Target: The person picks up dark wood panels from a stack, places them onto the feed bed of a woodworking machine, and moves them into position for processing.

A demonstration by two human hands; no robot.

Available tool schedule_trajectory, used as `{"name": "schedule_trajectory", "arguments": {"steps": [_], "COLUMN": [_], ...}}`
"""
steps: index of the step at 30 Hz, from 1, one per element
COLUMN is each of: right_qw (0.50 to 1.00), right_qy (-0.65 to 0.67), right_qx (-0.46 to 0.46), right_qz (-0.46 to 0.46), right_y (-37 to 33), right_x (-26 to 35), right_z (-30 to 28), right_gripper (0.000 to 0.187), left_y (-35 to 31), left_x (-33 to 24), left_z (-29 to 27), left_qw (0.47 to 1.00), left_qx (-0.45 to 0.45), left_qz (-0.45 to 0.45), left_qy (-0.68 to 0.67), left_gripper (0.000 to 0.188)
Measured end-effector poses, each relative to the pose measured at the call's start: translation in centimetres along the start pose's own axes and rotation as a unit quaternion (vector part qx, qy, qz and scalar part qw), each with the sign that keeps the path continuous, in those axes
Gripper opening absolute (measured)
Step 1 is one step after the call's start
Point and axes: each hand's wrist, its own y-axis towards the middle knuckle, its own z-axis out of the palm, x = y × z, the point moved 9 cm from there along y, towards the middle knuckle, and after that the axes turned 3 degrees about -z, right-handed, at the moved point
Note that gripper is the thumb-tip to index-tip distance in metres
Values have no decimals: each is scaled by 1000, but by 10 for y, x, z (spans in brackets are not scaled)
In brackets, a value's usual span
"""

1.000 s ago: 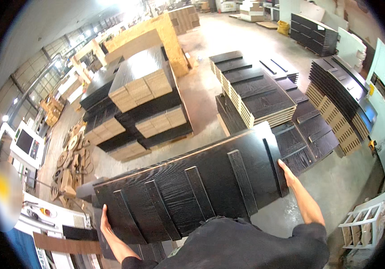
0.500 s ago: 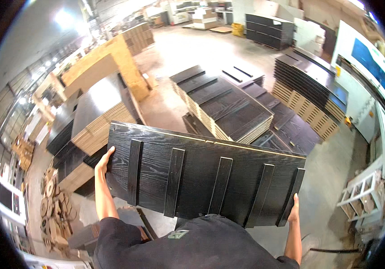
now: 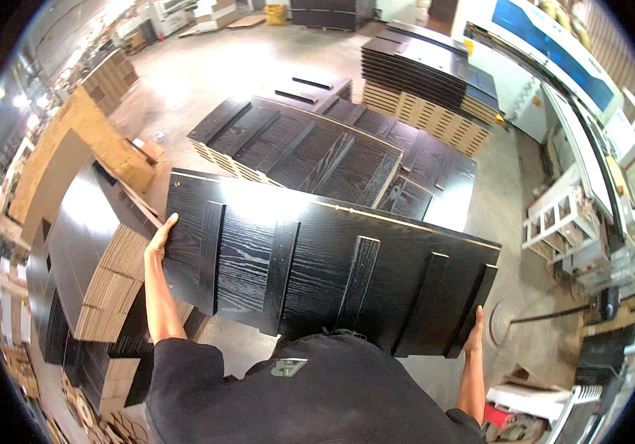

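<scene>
Swung rightward, the slatted black panel [image 3: 325, 259] is clasped at opposite ends by left grip [image 3: 159, 238] and right grip [image 3: 474, 334]; beyond them, the panel stack [image 3: 277, 139] is more squarely faced.

Lamps [image 3: 20, 101] glow upper left; glare whitens parts of the black panel [image 3: 328, 259] and floor [image 3: 184, 63]; edges curve into blackness

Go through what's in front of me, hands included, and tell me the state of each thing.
Left hand, closed on the held panel's left edge
Right hand, closed on its right edge
Held panel, black, strips facing the wearer, right end lower in view
Panel stack ahead, lying flat, strips on top
Left panel stack, piled flat, pale edges showing
Far right stack, piled flat, black above pale
</scene>
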Motion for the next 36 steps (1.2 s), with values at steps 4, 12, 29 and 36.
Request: {"name": "schedule_trajectory", "arguments": {"steps": [4,12,29,36], "right_qw": [997,991,994,994], "right_qy": [-16,53,29,8], "right_qx": [-82,-112,-54,-56], "right_qz": [3,-44,86,96], "right_y": [-7,15,204,233], "right_x": [-31,-53,57,93], "right_z": [5,78,296,370], "right_gripper": [92,100,85,85], "left_y": [42,120,354,460], "left_x": [-19,-159,-290,-325], "left_z": [-17,-23,18,24], "left_qw": [999,992,985,973], "left_qx": [40,76,85,127], "left_qz": [-12,99,-44,-98], "left_qy": [4,6,145,168], "left_gripper": [78,79,81,93]}}
